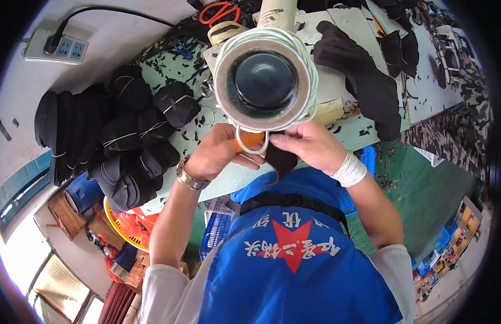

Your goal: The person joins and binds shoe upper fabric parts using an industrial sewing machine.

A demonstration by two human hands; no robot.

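My left hand (pixel 217 153), with a metal watch on the wrist, is closed around a small orange piece (pixel 248 141) just under the tube's rim; its kind is partly hidden by the fingers. My right hand (pixel 312 146), white wrapping round its wrist, pinches a black fabric piece (pixel 282 161) that hangs down toward the apron. A white loop (pixel 254 152) hangs below the rim between both hands, in front of the orange piece. Above them stands a wide pale tube (pixel 224 81) with a dark inside and white bands or cord wound round it.
Banded bundles of black fabric pieces (pixel 136 129) are piled at the left of the pale green table (pixel 199 186). Red-handled scissors (pixel 219 13) lie at the back. A long black fabric piece (pixel 361 75) lies at right. Blue baskets (pixel 215 232) stand below; a power socket (pixel 57 47) is on the wall.
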